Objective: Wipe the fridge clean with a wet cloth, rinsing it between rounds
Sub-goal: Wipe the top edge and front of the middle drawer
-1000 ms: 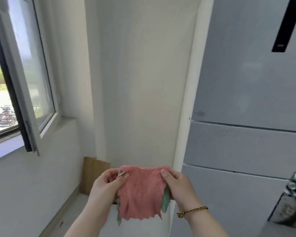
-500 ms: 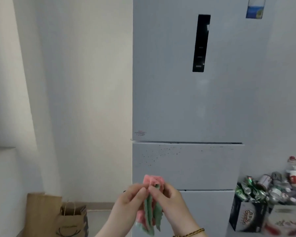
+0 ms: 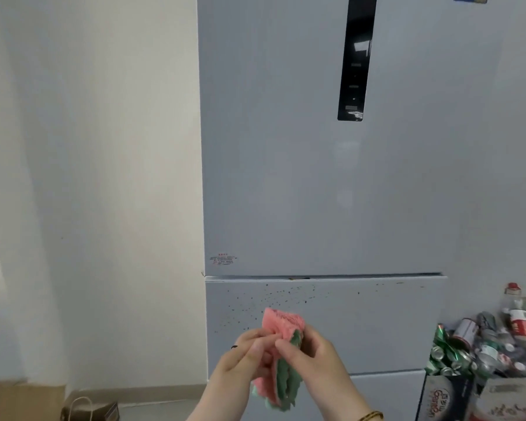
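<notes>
both hands are raised in front of the tall pale-grey fridge (image 3: 316,192), below its speckled middle drawer (image 3: 346,323). the left hand (image 3: 240,360) and right hand (image 3: 313,357) each pinch the bunched pink-and-green fleecy cloth (image 3: 281,354), fingers curled in a closed grip on it.

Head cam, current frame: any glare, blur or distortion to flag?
Head view: reflections glare on the black control strip; faint sheen on the fridge door; the wall is lit unevenly, whitest at the left edge; the fridge's left side leans, likely wide-angle distortion; the cans at right are soft; the cloth, left hand and right hand are slightly blurred; the specks on the drawer read clearly.
</notes>
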Available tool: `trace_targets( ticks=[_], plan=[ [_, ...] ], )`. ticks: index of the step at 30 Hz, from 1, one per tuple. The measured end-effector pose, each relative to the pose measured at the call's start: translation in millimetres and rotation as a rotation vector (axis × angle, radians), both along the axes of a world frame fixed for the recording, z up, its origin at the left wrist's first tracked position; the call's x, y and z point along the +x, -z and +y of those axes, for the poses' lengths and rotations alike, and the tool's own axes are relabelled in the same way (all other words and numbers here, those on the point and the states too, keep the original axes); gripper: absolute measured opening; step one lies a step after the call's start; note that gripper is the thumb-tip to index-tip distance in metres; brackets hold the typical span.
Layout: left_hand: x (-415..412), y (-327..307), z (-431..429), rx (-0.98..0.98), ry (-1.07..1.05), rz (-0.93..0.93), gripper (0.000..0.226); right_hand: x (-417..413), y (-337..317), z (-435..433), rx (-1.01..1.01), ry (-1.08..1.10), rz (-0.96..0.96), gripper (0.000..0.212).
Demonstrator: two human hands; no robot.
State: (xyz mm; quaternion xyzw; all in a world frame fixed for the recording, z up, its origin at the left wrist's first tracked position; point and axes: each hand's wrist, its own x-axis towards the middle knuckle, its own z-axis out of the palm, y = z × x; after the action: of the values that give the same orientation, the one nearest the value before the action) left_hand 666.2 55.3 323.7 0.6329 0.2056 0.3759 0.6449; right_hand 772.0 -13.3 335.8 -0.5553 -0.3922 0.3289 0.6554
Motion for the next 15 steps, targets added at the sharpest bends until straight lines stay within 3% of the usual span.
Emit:
trace_targets(
  ticks=[3,6,10,13,15],
  plan=[
    [18.1,-1.1,44.2,-0.056,-0.045,-0.05,0.028,22.9,-2.5,42.8,-0.035,0.068,-0.034,0.027],
    [31.0,-3.3,88.8,-0.096,-0.294,-0.089,0.047,46.6,-6.1,73.8,-0.017,0.136,-0.031,0.031],
    [46.3,5.0,136.6,-0.039,-0.623,0.068,0.016,84.6,-8.5,89.9,0.081,0.317,0.045,0.027],
    [57.2,17.6,152.5,-0.049,-0.707,0.131,0.04,107.6,-10.3,91.3,0.128,0.432,0.122,0.026],
    [66.7,19.9,155.5,-0.123,-0.662,0.143,0.042,117.6,-12.8,94.1,0.157,0.491,0.127,0.026]
  ],
)
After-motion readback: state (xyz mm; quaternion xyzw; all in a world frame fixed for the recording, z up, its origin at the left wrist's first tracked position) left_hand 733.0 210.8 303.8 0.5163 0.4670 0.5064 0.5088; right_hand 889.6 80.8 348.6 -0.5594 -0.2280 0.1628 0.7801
